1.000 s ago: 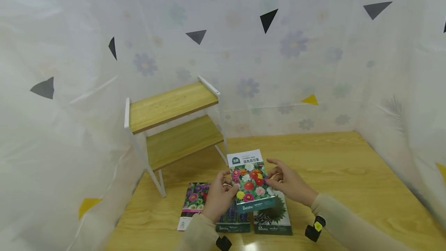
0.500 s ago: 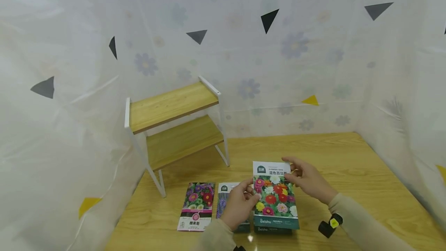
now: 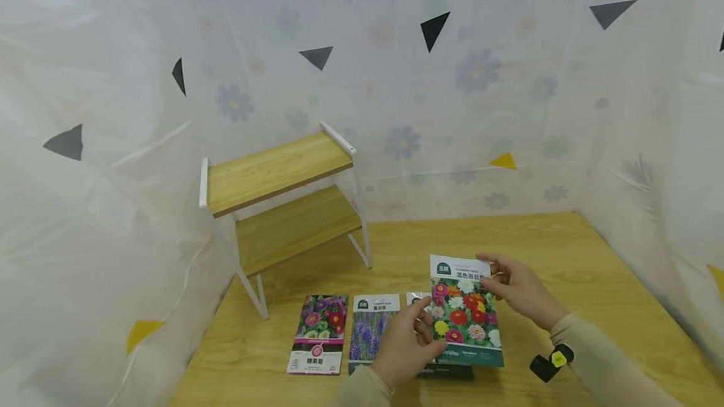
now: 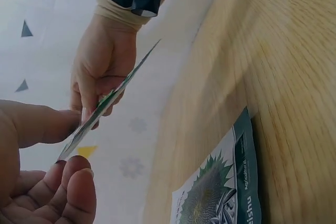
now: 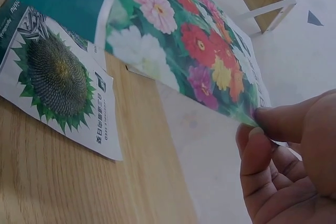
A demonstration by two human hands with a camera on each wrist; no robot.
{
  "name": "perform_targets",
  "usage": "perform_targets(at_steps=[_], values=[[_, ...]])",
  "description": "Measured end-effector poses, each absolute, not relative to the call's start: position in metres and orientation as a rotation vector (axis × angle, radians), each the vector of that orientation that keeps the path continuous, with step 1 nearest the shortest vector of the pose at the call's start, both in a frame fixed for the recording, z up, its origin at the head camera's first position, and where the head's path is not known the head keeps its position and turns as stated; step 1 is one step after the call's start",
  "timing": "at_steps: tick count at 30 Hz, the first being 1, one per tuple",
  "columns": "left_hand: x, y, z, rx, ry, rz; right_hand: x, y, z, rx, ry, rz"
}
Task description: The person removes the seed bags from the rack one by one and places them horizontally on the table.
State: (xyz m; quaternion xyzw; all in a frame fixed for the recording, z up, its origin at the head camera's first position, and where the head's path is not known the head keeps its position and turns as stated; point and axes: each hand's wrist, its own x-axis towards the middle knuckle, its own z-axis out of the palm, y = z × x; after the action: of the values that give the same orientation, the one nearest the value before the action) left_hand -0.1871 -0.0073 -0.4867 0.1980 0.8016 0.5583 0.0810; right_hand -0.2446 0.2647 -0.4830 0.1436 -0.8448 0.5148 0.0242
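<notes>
A flower seed packet (image 3: 465, 313) with red, pink and white blooms is held up slightly tilted above the table. My right hand (image 3: 523, 291) pinches its right edge near the top; the right wrist view shows thumb and fingertips on that edge. At its lower left is my left hand (image 3: 404, 344), thumb and fingers spread apart around the edge. In the left wrist view, that thumb and the fingers lie close to the packet on either side. Beneath lies a sunflower seed packet (image 5: 56, 74), partly covered in the head view.
To the left on the table (image 3: 543, 250) lie a lavender seed packet (image 3: 364, 335), partly hidden by the left hand, and a pink-and-black flower packet (image 3: 317, 335). A two-tier wooden shelf (image 3: 283, 171) with white legs stands behind them. Sheeting hangs around the table.
The held flower packet has moved right, from over the lavender packet to over and past the sunflower packet. Both hands moved with it; the left thumb and fingers have spread apart.
</notes>
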Motion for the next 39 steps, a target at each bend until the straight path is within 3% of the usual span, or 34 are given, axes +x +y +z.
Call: perform_targets(at_steps=[23,39], values=[[-0.2,-0.003,-0.494,1.465,3.09,0.553,-0.259,0.286,-0.485,0.376,-2.664,1.57],[-0.202,0.028,-0.498,1.594,3.17,0.102,-0.266,0.301,-0.494,0.328,-2.771,1.372]])
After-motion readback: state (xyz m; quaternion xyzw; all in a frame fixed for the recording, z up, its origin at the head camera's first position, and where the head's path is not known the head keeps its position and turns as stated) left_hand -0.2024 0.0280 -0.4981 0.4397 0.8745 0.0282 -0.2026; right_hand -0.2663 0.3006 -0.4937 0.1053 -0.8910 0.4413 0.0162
